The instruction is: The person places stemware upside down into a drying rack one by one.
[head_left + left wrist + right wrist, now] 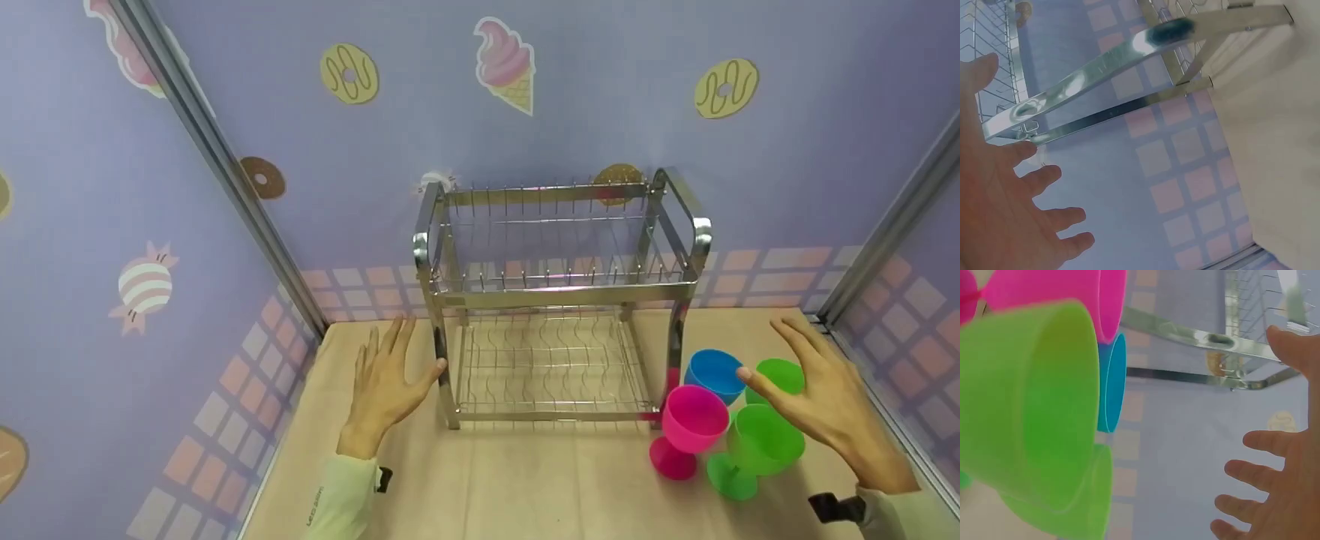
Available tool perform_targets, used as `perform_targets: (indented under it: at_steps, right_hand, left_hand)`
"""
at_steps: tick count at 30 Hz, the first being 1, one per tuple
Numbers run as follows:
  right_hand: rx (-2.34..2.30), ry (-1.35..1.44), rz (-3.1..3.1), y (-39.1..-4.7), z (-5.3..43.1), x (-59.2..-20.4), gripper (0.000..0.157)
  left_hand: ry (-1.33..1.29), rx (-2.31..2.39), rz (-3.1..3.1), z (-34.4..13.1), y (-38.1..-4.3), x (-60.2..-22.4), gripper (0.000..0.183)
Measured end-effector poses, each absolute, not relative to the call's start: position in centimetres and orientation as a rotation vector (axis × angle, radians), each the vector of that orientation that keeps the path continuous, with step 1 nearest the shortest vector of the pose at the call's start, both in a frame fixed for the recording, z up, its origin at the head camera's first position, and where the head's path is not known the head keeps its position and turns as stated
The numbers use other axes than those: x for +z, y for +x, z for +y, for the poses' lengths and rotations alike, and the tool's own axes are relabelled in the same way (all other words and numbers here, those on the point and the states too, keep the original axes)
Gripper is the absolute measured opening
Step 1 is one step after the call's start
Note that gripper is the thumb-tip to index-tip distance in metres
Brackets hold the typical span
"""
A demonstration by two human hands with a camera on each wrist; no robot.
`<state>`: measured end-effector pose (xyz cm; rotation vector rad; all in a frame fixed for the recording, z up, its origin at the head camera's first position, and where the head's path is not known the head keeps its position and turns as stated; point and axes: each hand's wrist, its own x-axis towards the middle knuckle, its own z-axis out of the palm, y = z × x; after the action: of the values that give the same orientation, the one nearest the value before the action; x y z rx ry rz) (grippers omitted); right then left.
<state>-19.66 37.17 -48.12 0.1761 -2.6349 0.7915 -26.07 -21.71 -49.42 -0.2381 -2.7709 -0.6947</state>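
Observation:
My left hand (386,386) is held with its fingers straight and spread, beside the left leg of a two-tier metal dish rack (566,296). It holds nothing, and in the left wrist view its palm faces the rack's side frame (1100,67). My right hand (825,390) hovers with spread fingers by the plastic goblets at the right, gripping none of them. The goblets there are a pink goblet (695,420), a blue goblet (714,375), a nearer green goblet (766,441) and a farther green goblet (776,379), which the thumb partly hides.
The rack stands near the back wall (600,135) on a pale wooden tabletop (525,487). Its upper and lower tiers hold no dishes. Metal posts (225,172) mark the corners of the booth, and patterned walls close in on both sides.

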Motion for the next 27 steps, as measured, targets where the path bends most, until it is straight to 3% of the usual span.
perform_targets:
  at_steps: [5,20,27]
  right_hand:
    - [0.959,0.158,-2.529,-17.8,36.8,-49.3,0.086]
    - [1.133,-0.207,-2.295,-12.6,36.7,-56.1,0.096]
    - [1.227,-0.352,-2.293,-11.9,36.3,-58.6,0.103]
  left_hand:
    - [-0.240,-0.834,-2.681,-21.5,-25.7,-50.7,0.089]
    - [-0.311,-1.317,-2.472,-18.8,-26.7,-54.9,0.070]
    - [-0.279,-1.454,-2.359,-18.3,-27.5,-55.6,0.057]
